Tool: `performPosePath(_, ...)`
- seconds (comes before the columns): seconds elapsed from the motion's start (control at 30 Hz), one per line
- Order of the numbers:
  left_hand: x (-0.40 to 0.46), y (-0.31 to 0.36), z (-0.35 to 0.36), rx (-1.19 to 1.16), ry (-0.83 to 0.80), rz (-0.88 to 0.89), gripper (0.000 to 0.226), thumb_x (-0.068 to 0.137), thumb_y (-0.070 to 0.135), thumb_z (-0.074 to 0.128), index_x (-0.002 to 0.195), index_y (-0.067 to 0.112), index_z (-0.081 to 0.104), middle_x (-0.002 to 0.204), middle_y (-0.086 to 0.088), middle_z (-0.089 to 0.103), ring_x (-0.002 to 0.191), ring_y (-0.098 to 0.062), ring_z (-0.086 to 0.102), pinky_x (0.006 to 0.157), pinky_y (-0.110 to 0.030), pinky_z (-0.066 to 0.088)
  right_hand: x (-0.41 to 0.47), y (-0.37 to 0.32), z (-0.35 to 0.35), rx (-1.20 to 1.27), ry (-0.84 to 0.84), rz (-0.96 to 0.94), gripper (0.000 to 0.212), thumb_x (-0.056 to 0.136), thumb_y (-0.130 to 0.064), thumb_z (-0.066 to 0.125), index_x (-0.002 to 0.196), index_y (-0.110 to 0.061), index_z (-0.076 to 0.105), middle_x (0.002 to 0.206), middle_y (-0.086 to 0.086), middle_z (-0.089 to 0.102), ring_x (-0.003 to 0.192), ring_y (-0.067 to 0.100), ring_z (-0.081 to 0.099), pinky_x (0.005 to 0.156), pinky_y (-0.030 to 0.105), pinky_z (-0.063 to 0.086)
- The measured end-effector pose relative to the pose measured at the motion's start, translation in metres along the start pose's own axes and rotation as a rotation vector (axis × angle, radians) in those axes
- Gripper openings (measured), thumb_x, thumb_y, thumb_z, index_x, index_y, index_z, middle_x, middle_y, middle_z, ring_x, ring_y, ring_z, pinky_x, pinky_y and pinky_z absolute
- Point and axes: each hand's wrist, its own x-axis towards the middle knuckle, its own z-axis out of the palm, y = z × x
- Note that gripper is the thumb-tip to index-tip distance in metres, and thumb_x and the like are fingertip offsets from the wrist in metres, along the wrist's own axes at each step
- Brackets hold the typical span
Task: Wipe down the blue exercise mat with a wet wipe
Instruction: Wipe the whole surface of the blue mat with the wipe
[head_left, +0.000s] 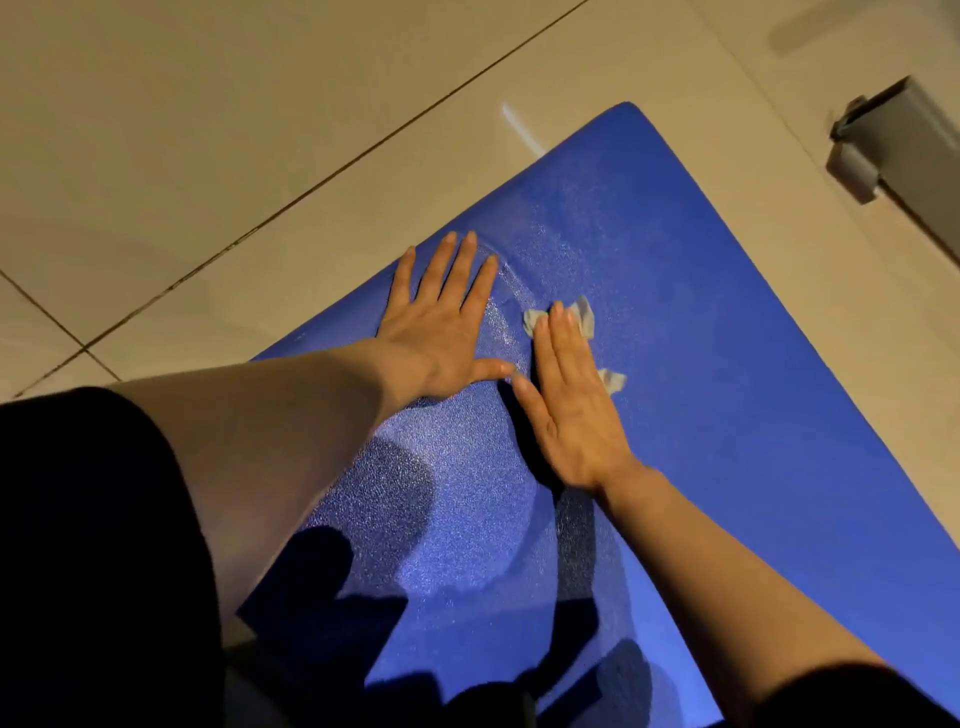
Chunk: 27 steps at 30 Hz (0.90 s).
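Note:
The blue exercise mat lies flat on the tiled floor and runs from the lower middle to a rounded far corner. My left hand rests palm down on the mat near its left edge, fingers spread, holding nothing. Just to its right, my right hand presses flat on a white wet wipe. Bits of the wipe stick out past my fingertips and beside my little finger; the rest is hidden under the palm. A shiny damp patch spreads over the mat around and below both hands.
Beige floor tiles with dark grout lines surround the mat on the left and far side. A grey metal bracket or furniture foot stands on the floor at the upper right. Dark clothing fills the lower left and lower right corners.

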Motion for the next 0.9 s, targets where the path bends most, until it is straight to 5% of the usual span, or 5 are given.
performPosePath(0.27,-0.028,-0.027,-0.004,-0.076,0.102,0.157,0.109,0.084,0.069,0.051,0.152,0.017,-0.016,0.157,-0.009,-0.029,0.145,-0.023,-0.025,0.118,-0.049,-0.012,0.031,-0.011,-0.004,-0.077,0.066,0.047,0.070,0.099,-0.053,0.019,0.154,-0.012,0.007,0.162,0.007,-0.004,0.149,0.019,-0.009,0.119,0.037,-0.010)
performPosePath(0.4,-0.065,-0.035,0.012,-0.027,0.168,0.085,0.106,0.081,0.076,0.040,0.153,0.018,-0.013,0.158,-0.009,-0.026,0.146,-0.024,-0.024,0.117,-0.053,-0.011,0.003,-0.015,0.007,-0.075,-0.002,0.078,0.078,0.092,-0.061,0.010,0.155,-0.015,0.007,0.162,0.004,-0.005,0.149,0.024,-0.012,0.121,0.046,-0.003)
performPosePath(0.57,-0.062,-0.030,0.020,-0.009,0.061,0.043,0.104,0.083,0.078,0.028,0.144,0.018,-0.030,0.152,-0.009,-0.039,0.142,-0.024,-0.032,0.112,-0.050,-0.019,0.056,-0.025,-0.009,-0.008,0.098,0.133,0.069,0.100,-0.050,0.028,0.155,-0.014,0.007,0.162,0.009,-0.007,0.150,0.025,0.005,0.118,0.044,0.020)
performPosePath(0.7,-0.061,-0.033,0.020,-0.021,0.026,0.044,0.103,0.084,0.077,0.028,0.140,0.018,-0.036,0.141,-0.005,-0.047,0.140,-0.023,-0.036,0.110,-0.048,-0.023,0.083,-0.031,-0.006,-0.129,-0.001,0.236,0.065,0.103,-0.048,0.022,0.155,-0.016,0.001,0.162,0.009,-0.008,0.150,0.024,-0.007,0.121,0.039,-0.001)
performPosePath(0.9,-0.061,-0.034,0.018,-0.020,-0.009,0.036,0.103,0.084,0.078,0.026,0.136,0.018,-0.038,0.139,-0.006,-0.050,0.131,-0.020,-0.042,0.111,-0.050,-0.021,0.058,-0.046,-0.008,-0.002,0.042,0.172,0.069,0.102,-0.050,0.031,0.155,-0.010,0.014,0.163,0.006,0.005,0.150,0.020,-0.001,0.121,0.030,-0.001)
